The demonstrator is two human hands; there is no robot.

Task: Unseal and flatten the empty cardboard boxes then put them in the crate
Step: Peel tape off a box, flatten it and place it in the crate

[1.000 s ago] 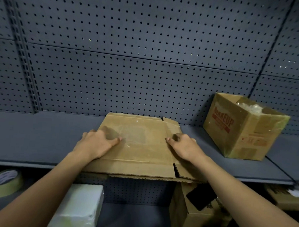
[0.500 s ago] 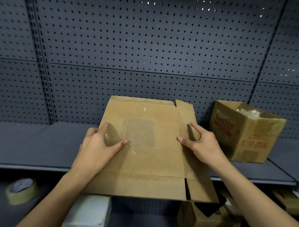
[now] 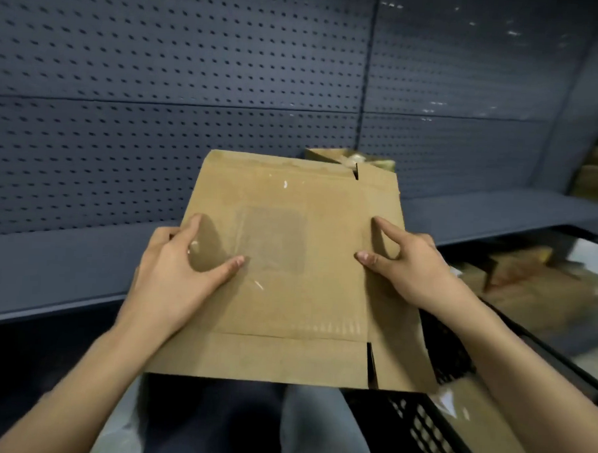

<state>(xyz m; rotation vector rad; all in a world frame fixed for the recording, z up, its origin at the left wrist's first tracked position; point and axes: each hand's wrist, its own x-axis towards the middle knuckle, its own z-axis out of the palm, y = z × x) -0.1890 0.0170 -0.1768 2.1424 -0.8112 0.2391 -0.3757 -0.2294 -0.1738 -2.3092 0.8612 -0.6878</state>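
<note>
I hold a flattened brown cardboard box (image 3: pixel 287 311) in the air in front of me, tilted up at its far edge. My left hand (image 3: pixel 175 275) grips its left edge, thumb spread across the top face. My right hand (image 3: pixel 415 269) grips the right side panel, with index finger and thumb on top. A black perforated crate (image 3: pixel 429 437) sits below and to the right, partly under the cardboard's right corner. Clear tape remnants shine on the cardboard's face.
A grey shelf (image 3: pixel 66 260) runs behind, backed by dark pegboard (image 3: pixel 160 83). The top of an open brown box (image 3: pixel 331 156) peeks over the held cardboard's far edge. Blurred brown cardboard (image 3: pixel 534 291) lies at the right, beyond the crate rim.
The flattened box has come up off the shelf and towards me. Both hands went from pressing it flat to gripping its sides. The view has swung right and the crate has come into sight.
</note>
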